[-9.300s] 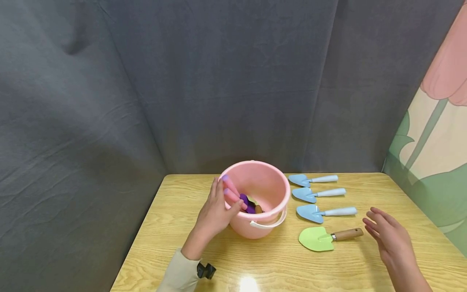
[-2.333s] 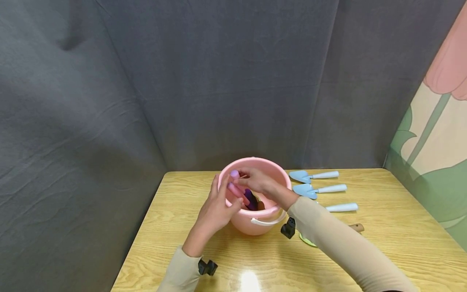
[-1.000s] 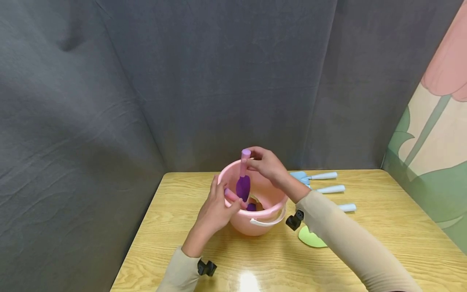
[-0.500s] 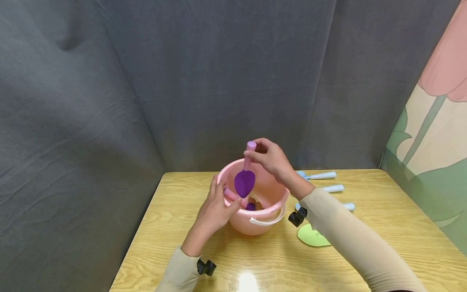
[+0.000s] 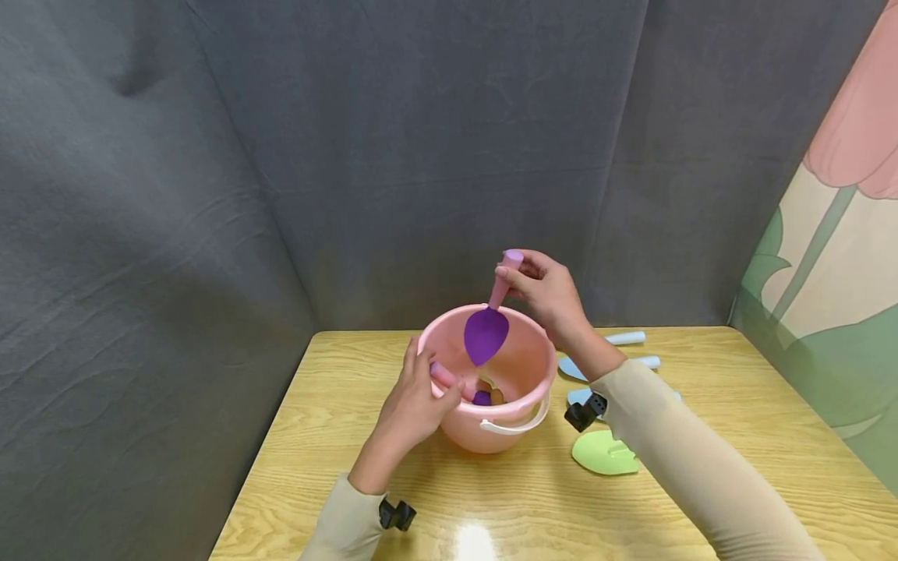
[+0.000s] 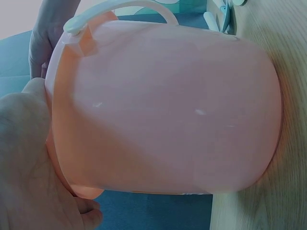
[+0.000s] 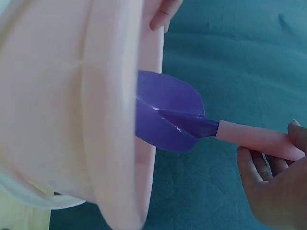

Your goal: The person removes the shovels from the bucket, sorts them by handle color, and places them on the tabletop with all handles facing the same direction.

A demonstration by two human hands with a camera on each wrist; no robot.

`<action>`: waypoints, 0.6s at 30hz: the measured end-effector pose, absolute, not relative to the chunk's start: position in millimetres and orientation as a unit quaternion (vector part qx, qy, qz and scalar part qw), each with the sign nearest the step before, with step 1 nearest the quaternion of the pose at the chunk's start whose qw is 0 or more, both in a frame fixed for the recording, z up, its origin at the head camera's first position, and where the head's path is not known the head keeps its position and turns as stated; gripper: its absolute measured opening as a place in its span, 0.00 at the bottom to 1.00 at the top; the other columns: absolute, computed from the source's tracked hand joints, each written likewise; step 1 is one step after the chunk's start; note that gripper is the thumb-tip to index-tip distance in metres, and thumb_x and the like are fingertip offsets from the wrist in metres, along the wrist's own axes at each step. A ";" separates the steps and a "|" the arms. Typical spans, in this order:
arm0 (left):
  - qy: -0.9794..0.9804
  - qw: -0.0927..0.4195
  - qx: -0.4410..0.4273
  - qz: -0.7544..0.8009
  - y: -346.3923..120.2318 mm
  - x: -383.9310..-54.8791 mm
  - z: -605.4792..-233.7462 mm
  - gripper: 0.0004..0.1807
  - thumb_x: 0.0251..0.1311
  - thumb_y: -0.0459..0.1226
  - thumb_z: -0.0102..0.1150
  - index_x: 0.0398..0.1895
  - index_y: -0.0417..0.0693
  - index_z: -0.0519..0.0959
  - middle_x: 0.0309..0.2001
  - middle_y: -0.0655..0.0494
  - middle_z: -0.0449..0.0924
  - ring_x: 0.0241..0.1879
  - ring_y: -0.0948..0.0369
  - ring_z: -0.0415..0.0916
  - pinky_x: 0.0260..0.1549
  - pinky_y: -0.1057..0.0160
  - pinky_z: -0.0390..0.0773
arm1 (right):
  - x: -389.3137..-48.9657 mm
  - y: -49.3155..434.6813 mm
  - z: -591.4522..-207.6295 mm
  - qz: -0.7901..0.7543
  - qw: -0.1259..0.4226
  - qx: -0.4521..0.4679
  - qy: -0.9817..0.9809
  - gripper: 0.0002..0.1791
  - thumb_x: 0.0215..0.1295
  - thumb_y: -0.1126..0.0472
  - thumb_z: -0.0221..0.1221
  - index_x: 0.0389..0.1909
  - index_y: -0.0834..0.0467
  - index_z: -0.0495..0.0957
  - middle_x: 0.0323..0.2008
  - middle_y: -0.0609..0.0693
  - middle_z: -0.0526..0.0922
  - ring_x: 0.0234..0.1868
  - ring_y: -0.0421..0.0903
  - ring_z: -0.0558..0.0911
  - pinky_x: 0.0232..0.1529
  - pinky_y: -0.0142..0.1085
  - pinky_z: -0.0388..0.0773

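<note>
A pink bucket (image 5: 471, 435) with a white handle (image 5: 515, 427) stands on the wooden table. My left hand (image 5: 412, 409) grips its left rim, and the left wrist view shows the bucket wall (image 6: 168, 110) close up. My right hand (image 5: 550, 300) pinches a trowel (image 5: 486, 336) by its pink handle, near the end. The trowel's purple blade points down, its tip still inside the bucket mouth, as the right wrist view shows along the blade (image 7: 170, 112). Another pink handle (image 5: 443, 375) leans inside the bucket beside my left fingers. Brown, purple and green parts lie at the bottom, partly hidden.
Right of the bucket lie three light-blue trowels (image 5: 581, 396), partly covered by my right arm. Nearer me is a green trowel (image 5: 603, 452), its handle hidden under my sleeve. Dark grey cloth (image 5: 449, 156) hangs behind the table (image 5: 337, 366).
My right hand has reached into the bucket, taken a purple trowel and lifted it up and to the right. My left hand stays at the rim.
</note>
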State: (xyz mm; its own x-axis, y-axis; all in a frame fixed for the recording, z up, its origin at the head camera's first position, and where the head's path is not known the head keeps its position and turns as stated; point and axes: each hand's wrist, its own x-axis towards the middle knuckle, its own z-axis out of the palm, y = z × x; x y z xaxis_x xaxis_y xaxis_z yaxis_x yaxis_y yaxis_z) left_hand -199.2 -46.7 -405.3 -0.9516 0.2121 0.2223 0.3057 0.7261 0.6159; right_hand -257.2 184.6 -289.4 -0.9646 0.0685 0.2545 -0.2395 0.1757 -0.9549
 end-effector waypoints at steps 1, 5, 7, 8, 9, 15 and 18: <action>-0.927 0.067 -0.139 -0.342 -46.3 -199.3 -405.5 0.45 0.64 0.59 0.58 0.77 0.45 0.57 0.82 0.46 0.35 0.72 0.42 0.63 0.61 0.41 0.73 | -256.9 186.5 -288.4 0.639 0.124 0.054 -0.757 0.26 0.64 0.52 0.69 0.59 0.60 0.78 0.40 0.47 0.85 0.41 0.42 0.85 0.46 0.34 0.84; -0.927 0.071 -0.139 -0.341 -45.5 -200.5 -406.1 0.45 0.64 0.58 0.58 0.76 0.45 0.58 0.82 0.46 0.37 0.70 0.43 0.66 0.60 0.41 0.74 | -256.2 193.8 -285.2 0.657 0.140 0.053 -0.739 0.25 0.64 0.52 0.69 0.58 0.60 0.78 0.40 0.46 0.84 0.41 0.40 0.85 0.45 0.34 0.84; -0.926 0.072 -0.139 -0.342 -45.2 -200.9 -406.0 0.44 0.64 0.58 0.59 0.76 0.45 0.58 0.82 0.46 0.37 0.70 0.43 0.66 0.60 0.41 0.75 | -255.8 197.2 -283.7 0.674 0.145 0.054 -0.722 0.24 0.63 0.53 0.69 0.57 0.59 0.78 0.41 0.46 0.84 0.41 0.40 0.86 0.45 0.34 0.85; -0.926 0.072 -0.139 -0.343 -45.0 -201.1 -406.0 0.44 0.64 0.58 0.59 0.76 0.45 0.58 0.82 0.46 0.37 0.70 0.43 0.66 0.60 0.41 0.75 | -255.4 199.1 -283.1 0.682 0.147 0.054 -0.714 0.24 0.63 0.53 0.70 0.56 0.59 0.78 0.41 0.47 0.84 0.41 0.40 0.87 0.44 0.34 0.85; -0.926 0.072 -0.139 -0.344 -44.8 -201.2 -406.0 0.44 0.64 0.58 0.59 0.76 0.45 0.58 0.82 0.46 0.37 0.70 0.43 0.66 0.60 0.41 0.74 | -254.6 200.7 -282.4 0.691 0.149 0.053 -0.705 0.23 0.62 0.53 0.70 0.55 0.59 0.78 0.41 0.47 0.84 0.40 0.40 0.87 0.43 0.34 0.85; -0.925 0.073 -0.138 -0.345 -44.6 -201.2 -406.4 0.43 0.64 0.57 0.59 0.75 0.44 0.59 0.82 0.46 0.38 0.70 0.43 0.66 0.59 0.42 0.75 | -252.5 211.5 -278.9 0.729 0.164 0.050 -0.663 0.22 0.60 0.56 0.72 0.51 0.61 0.78 0.37 0.47 0.86 0.38 0.42 0.89 0.42 0.35 0.85; -0.925 0.076 -0.139 -0.346 -45.1 -201.0 -406.3 0.42 0.65 0.57 0.59 0.74 0.44 0.60 0.82 0.46 0.38 0.69 0.43 0.67 0.58 0.42 0.75 | -251.6 216.7 -277.2 0.743 0.170 0.058 -0.645 0.24 0.61 0.57 0.72 0.52 0.65 0.76 0.37 0.48 0.87 0.38 0.43 0.89 0.43 0.35 0.85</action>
